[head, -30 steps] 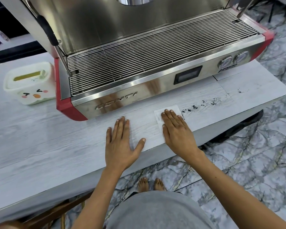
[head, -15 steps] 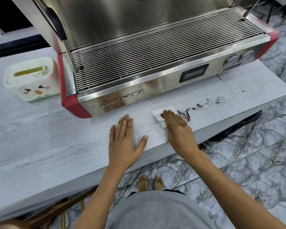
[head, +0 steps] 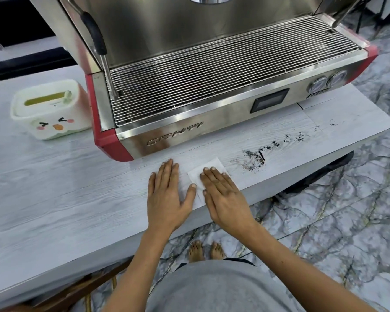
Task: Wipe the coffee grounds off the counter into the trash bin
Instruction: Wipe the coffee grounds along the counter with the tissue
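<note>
A white tissue (head: pixel 208 168) lies flat on the pale wood-grain counter (head: pixel 54 199) near its front edge. My right hand (head: pixel 225 194) presses on it with straight fingers. My left hand (head: pixel 168 194) rests flat on the counter just left of the tissue. Dark coffee grounds (head: pixel 254 159) are smeared to the right of the tissue, with a thinner trail (head: pixel 297 138) running on toward the right end. A small white trash bin (head: pixel 51 112) with a face drawn on it stands at the counter's left, beside the machine.
A large steel and red espresso machine (head: pixel 212 97) fills the back of the counter, its front close behind my hands. A dark bag (head: pixel 324 174) hangs below the counter's right end. Marble floor and my bare feet (head: pixel 205 251) show below.
My right hand has drawn the tissue leftward, away from the grounds, leaving a smeared patch. The left hand has stayed flat beside it. The camera has shifted a little.
</note>
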`<state>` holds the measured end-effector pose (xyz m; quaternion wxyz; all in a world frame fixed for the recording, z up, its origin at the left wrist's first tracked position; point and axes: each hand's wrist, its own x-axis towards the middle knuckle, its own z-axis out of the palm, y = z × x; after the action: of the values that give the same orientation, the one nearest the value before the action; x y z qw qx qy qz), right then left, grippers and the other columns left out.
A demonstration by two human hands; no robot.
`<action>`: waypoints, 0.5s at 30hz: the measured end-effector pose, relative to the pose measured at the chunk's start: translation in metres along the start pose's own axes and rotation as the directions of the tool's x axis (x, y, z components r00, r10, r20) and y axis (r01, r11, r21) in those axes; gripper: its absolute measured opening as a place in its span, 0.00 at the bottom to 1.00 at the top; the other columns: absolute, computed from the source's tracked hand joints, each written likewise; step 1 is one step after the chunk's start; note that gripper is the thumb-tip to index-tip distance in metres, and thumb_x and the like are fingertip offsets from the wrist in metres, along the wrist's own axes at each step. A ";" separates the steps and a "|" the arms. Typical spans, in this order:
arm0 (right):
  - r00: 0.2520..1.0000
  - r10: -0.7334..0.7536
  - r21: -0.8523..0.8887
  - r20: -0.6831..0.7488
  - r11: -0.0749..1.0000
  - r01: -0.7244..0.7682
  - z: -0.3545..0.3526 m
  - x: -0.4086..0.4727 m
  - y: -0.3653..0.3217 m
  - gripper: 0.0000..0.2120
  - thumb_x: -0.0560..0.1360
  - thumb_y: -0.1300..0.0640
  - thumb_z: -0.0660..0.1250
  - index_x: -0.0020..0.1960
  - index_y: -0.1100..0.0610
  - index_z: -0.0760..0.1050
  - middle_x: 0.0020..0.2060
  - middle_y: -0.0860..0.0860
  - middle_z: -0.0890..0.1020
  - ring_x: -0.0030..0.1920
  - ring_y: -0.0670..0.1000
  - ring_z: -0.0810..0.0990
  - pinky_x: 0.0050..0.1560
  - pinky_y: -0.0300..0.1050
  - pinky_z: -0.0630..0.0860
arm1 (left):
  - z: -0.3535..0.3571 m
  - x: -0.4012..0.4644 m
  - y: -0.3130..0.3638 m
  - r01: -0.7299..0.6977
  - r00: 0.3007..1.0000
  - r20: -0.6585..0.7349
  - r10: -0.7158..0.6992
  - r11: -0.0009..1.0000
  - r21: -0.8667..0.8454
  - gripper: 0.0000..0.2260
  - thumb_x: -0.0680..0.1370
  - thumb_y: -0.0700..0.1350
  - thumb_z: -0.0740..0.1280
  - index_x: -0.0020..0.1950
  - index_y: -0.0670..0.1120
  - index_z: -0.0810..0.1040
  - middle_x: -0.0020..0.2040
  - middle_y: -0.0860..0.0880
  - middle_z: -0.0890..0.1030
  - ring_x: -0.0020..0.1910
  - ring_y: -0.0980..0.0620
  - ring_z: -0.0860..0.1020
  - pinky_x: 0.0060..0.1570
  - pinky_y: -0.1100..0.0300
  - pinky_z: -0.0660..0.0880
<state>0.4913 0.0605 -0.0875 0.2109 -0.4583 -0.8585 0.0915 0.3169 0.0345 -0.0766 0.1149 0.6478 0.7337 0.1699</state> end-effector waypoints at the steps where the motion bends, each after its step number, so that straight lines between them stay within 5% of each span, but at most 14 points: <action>1: 1.000 0.002 -0.011 -0.002 1.000 -0.002 -0.001 -0.001 0.002 0.20 0.81 0.57 0.57 0.71 0.61 0.69 0.70 0.56 0.71 0.74 0.52 0.64 0.74 0.52 0.62 | 0.000 0.000 0.000 0.000 1.000 0.002 0.000 1.000 0.000 0.36 0.79 0.66 0.47 0.80 0.45 0.57 0.82 0.49 0.54 0.81 0.52 0.50 0.79 0.49 0.46; 15: 0.995 0.098 -0.042 -0.008 0.994 -0.099 -0.019 0.011 0.049 0.21 0.81 0.55 0.54 0.71 0.61 0.69 0.70 0.55 0.71 0.73 0.51 0.65 0.74 0.51 0.60 | 0.004 0.005 0.014 0.000 0.999 0.035 0.000 1.000 -0.011 0.36 0.78 0.66 0.49 0.80 0.46 0.56 0.82 0.50 0.52 0.81 0.53 0.47 0.78 0.47 0.42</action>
<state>0.5309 0.0960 -0.0847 0.1987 -0.5048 -0.8361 0.0821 0.3303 0.0415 -0.0744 0.1314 0.6502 0.7305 0.1626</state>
